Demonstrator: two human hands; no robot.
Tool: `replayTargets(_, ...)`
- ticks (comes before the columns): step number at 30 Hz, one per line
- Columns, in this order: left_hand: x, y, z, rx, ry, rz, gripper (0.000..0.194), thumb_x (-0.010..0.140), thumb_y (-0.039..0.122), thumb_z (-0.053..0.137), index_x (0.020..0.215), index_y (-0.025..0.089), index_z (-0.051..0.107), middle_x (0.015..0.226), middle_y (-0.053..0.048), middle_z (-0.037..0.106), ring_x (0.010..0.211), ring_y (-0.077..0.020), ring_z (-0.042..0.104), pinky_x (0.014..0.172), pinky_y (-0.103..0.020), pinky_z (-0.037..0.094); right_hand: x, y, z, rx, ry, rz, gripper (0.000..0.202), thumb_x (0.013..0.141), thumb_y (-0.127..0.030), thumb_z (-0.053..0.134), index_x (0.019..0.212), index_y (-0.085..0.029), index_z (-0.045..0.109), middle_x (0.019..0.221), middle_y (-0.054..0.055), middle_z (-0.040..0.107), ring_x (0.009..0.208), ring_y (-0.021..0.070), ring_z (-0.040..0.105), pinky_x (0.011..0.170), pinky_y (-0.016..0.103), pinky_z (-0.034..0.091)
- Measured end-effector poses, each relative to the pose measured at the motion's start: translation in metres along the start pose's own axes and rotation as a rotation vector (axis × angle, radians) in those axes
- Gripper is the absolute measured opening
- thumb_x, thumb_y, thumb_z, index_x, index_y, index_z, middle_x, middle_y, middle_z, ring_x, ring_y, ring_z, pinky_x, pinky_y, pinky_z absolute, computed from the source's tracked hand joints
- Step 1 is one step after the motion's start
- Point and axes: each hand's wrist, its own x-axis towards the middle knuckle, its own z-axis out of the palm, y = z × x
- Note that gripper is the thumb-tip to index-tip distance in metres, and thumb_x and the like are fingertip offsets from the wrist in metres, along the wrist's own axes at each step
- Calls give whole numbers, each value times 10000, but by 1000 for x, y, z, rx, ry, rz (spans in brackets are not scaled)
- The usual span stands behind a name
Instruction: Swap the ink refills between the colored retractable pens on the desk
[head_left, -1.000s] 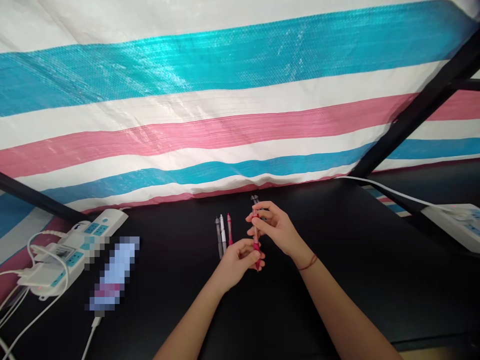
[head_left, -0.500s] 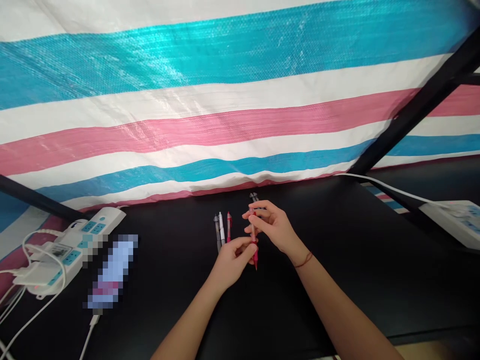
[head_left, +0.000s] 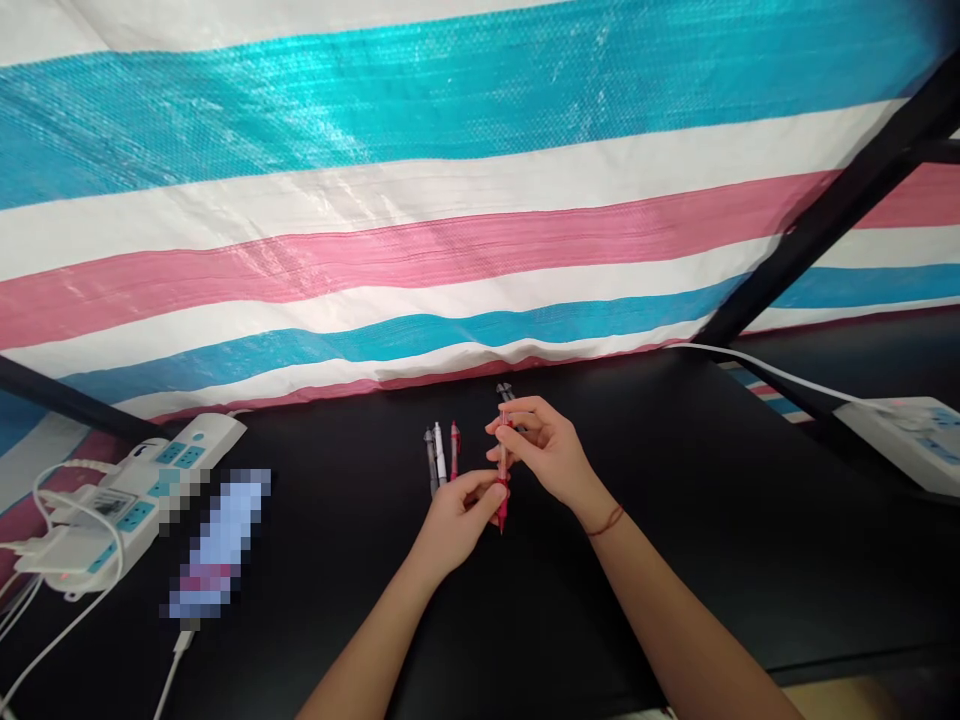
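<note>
Between my two hands a red pen with a clear barrel stands nearly upright, tip pointing toward me. My left hand pinches it low, near the red grip section. Thumb and fingers of my right hand close on its upper part. Just left of the hands lie a grey pen, a white pen and another red pen, side by side, their lower ends partly hidden by my left hand. Behind my right hand the ends of grey clear pens show; the rest of them is covered.
A white power strip with plugs and cables lies at the left, beside a blurred-out phone on a charging cable. Another white power strip sits at the right. Striped sheeting hangs behind the black table.
The red pen's tip has swung slightly left, so it stands straighter. Both hands keep their hold on it. The whole view has shifted a little.
</note>
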Motion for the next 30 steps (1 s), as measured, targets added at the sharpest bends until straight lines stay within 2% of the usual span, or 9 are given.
replayTargets(7, -1, 1, 1, -9, 7, 0, 405, 750, 493, 620, 906, 125, 686, 635, 6, 520, 561, -103, 488, 577, -247, 464, 1, 1, 2, -33, 10, 39, 470, 731, -393, 687, 1123, -224, 490, 891, 36, 664, 596, 158, 671, 481, 268, 546)
replayTargets(18, -1, -1, 1, 22, 30, -1, 399, 775, 454, 600, 976, 116, 667, 669, -9, 555, 581, -112, 515, 588, -265, 487, 2, 6, 1, -35, -9, 56, 473, 760, -403, 648, 1164, -235, 469, 915, 38, 663, 615, 150, 646, 528, 293, 530)
replayTargets(20, -1, -3, -1, 56, 72, 32, 375, 794, 434, 579, 985, 123, 663, 693, -19, 581, 596, -122, 538, 604, -274, 494, 2, 5, 2, -93, -102, 84, 368, 784, -415, 615, 1080, -212, 535, 879, 36, 662, 658, 152, 637, 586, 301, 525)
replayTargets(22, -1, -4, -3, 137, 125, 74, 333, 815, 402, 552, 969, 130, 668, 731, -33, 611, 626, -137, 564, 622, -279, 495, 1, 2, 2, -214, -236, 94, 245, 815, -409, 574, 897, -181, 609, 826, 39, 657, 723, 159, 625, 663, 303, 507)
replayTargets(24, 0, -4, -6, 265, 179, 121, 301, 830, 368, 533, 973, 143, 672, 781, -47, 639, 659, -150, 581, 640, -284, 491, 2, -1, 0, -309, -262, 63, 260, 843, -408, 529, 776, -171, 612, 790, 40, 651, 744, 159, 612, 699, 296, 485)
replayTargets(25, 0, -3, -7, 333, 209, 149, 297, 836, 354, 527, 1001, 150, 667, 818, -54, 651, 671, -154, 586, 648, -288, 490, 3, -1, -4, -332, -211, 43, 277, 854, -417, 505, 763, -173, 598, 772, 36, 648, 711, 153, 607, 679, 290, 480)
replayTargets(28, -4, 11, -8, 471, 270, 269, 301, 861, 301, 496, 1092, 164, 632, 925, -75, 663, 711, -157, 596, 681, -298, 498, 8, 1, -21, -432, 79, 28, 295, 867, -457, 442, 795, -189, 544, 634, -5, 601, 501, 126, 534, 526, 263, 432)
replayTargets(30, -15, 30, -4, 483, 214, 371, 263, 881, 243, 456, 1043, 176, 650, 951, -82, 661, 775, -163, 611, 702, -289, 508, 13, 6, -36, -678, 288, 9, 259, 851, -432, 464, 805, -194, 554, 588, -10, 572, 517, 145, 531, 535, 267, 405)
